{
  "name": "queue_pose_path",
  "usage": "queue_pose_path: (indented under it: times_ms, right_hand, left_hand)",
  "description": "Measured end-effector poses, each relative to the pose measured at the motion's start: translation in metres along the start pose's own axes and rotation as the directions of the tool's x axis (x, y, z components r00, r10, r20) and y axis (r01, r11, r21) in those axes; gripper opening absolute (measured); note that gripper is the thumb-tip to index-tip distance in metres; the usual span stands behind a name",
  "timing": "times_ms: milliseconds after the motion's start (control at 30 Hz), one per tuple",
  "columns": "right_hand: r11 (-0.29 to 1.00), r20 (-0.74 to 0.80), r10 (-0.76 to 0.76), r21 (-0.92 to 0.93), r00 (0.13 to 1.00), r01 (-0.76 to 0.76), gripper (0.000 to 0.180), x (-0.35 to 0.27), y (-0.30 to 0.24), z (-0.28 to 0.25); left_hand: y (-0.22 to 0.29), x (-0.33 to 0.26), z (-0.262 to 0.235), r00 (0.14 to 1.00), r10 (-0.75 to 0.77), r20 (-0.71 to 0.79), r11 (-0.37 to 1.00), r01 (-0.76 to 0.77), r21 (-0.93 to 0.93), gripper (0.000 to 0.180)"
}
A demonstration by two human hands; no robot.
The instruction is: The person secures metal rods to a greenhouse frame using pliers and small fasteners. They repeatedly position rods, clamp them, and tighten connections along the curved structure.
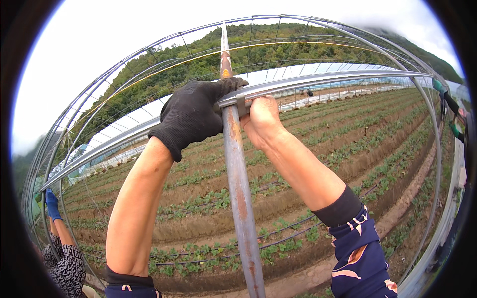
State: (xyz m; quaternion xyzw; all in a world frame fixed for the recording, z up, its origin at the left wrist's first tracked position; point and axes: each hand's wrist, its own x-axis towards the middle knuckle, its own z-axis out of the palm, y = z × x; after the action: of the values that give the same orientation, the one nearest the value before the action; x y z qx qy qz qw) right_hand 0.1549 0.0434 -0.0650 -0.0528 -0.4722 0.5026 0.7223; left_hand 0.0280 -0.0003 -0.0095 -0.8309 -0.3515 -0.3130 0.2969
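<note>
Two hands are raised overhead to one joint in a greenhouse frame: the left hand, in a black glove, is wrapped shut around the horizontal metal rail just to the left of the joint, while the bare right hand closes from below on the same rail just to its right, thumb and fingers curled over the small metal clamp. Held this way, the hands seem to pin the rail against the rusty upright pipe, which rises between the forearms and crosses the rail exactly between the hands, so the clamp sits tight at the crossing. Beyond the grip, the rail runs away on both sides into curved steel hoops. Below the arms lie long soil ridges with rows of small green plants and dark irrigation lines. Far off to the lower left, another person's blue-gloved hand reaches up to the same frame. A wooded hillside stands behind.
</note>
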Motion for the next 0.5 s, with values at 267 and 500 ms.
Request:
queue_pose_path:
  times_ms: [267, 500]
  right_hand:
    - [0.996, 0.217, 0.086, -0.034, 0.972, -0.08, 0.038, 0.009, -0.002, -0.022]
    - [0.997, 0.299, 0.073, 0.015, 0.952, -0.081, 0.037, 0.007, 0.0, -0.026]
  left_hand:
    - [0.001, -0.002, -0.005, 0.997, -0.062, 0.052, 0.997, 0.06, 0.05, 0.052]
    - [0.002, -0.001, -0.005, 0.991, -0.089, 0.096, 0.996, 0.087, 0.03, 0.057]
